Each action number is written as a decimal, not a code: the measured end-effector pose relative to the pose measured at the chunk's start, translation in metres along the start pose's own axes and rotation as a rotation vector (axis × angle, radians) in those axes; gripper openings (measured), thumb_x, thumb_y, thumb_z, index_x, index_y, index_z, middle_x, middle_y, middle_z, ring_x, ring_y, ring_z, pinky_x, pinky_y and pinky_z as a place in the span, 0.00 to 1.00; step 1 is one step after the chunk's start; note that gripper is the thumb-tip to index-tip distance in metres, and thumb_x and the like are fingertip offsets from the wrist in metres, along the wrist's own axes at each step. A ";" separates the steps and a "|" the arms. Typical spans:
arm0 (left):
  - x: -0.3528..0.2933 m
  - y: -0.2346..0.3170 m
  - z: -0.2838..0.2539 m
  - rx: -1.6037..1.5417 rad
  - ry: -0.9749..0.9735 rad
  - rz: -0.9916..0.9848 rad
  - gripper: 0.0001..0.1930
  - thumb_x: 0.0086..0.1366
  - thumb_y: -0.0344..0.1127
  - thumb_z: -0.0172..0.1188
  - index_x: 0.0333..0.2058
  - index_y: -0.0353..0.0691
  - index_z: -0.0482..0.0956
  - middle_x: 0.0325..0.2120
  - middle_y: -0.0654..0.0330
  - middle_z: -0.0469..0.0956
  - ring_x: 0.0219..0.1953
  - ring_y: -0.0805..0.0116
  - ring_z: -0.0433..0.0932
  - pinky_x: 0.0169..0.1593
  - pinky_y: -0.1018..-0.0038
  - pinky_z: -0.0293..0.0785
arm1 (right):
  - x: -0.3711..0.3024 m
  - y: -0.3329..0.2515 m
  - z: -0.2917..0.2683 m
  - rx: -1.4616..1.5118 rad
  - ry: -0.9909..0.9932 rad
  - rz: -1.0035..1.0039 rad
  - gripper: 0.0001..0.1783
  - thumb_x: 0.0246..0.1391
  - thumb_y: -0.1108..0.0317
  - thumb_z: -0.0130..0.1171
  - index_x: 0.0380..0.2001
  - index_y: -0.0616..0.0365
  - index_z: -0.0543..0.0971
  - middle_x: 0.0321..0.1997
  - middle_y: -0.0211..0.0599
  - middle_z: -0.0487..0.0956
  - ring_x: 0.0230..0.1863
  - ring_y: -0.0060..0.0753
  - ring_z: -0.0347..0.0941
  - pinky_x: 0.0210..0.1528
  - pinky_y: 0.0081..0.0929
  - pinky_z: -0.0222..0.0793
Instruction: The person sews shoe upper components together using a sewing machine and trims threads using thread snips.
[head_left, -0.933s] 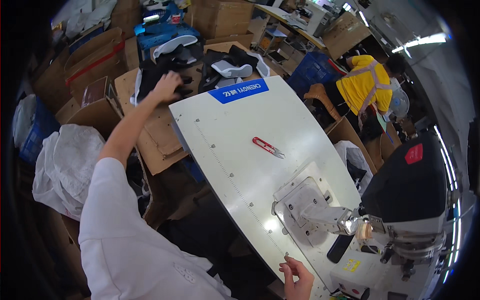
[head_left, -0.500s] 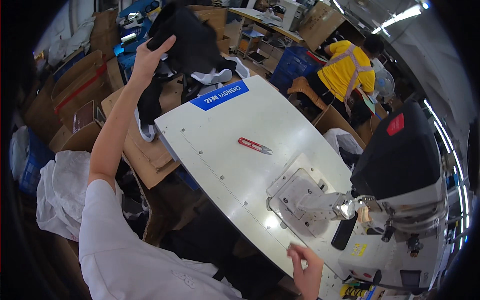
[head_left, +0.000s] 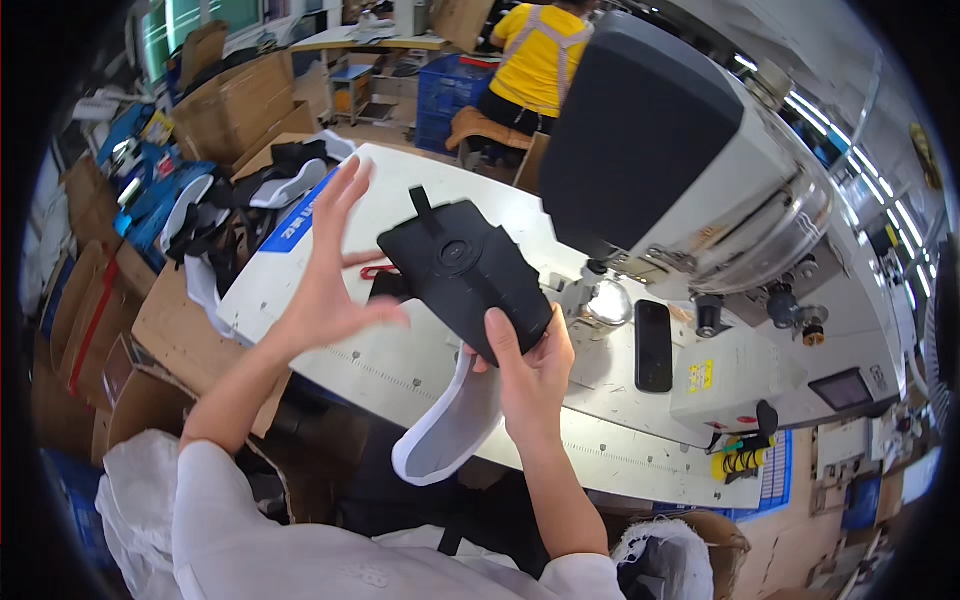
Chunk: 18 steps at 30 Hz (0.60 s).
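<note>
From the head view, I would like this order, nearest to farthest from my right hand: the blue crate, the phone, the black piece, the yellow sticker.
1. Black piece: held in the right hand.
2. Phone: to the hand's right.
3. Yellow sticker: right of the phone, on the white box.
4. Blue crate: beyond the table.

From where I stand, the person's left hand is raised, fingers spread, angled upward; left forearm inclined. The right hand grips, thumb uppermost; right forearm rises steeply beneath.
</note>
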<state>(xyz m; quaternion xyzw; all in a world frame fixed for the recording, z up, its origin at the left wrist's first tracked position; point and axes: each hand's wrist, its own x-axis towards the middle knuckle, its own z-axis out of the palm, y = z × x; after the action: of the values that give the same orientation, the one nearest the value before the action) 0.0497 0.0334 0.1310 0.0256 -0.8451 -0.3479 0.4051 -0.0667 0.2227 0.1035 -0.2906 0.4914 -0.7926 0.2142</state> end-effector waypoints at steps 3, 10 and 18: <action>0.002 0.023 0.017 0.313 -0.323 0.149 0.57 0.40 0.47 0.77 0.67 0.48 0.52 0.68 0.47 0.41 0.70 0.44 0.43 0.66 0.50 0.53 | -0.007 -0.006 0.010 -0.124 0.013 -0.014 0.15 0.57 0.70 0.61 0.41 0.66 0.68 0.33 0.41 0.78 0.30 0.21 0.75 0.27 0.20 0.72; 0.032 0.003 0.052 -0.022 -0.361 0.113 0.39 0.49 0.32 0.67 0.61 0.44 0.63 0.64 0.54 0.60 0.68 0.45 0.52 0.68 0.54 0.49 | -0.015 -0.021 -0.029 -0.537 -0.203 -0.255 0.09 0.61 0.69 0.54 0.35 0.68 0.73 0.34 0.43 0.79 0.33 0.24 0.78 0.31 0.20 0.72; 0.062 -0.031 0.080 0.345 0.080 0.517 0.24 0.53 0.33 0.63 0.51 0.44 0.75 0.59 0.55 0.68 0.66 0.46 0.58 0.64 0.55 0.60 | 0.060 -0.021 -0.179 -0.592 0.222 0.011 0.14 0.62 0.61 0.51 0.33 0.63 0.78 0.31 0.37 0.81 0.31 0.25 0.75 0.35 0.22 0.68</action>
<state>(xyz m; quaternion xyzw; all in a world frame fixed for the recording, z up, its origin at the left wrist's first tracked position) -0.0551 0.0351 0.1194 -0.1080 -0.8536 -0.0836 0.5027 -0.2325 0.3116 0.0750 -0.2494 0.7226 -0.6409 0.0699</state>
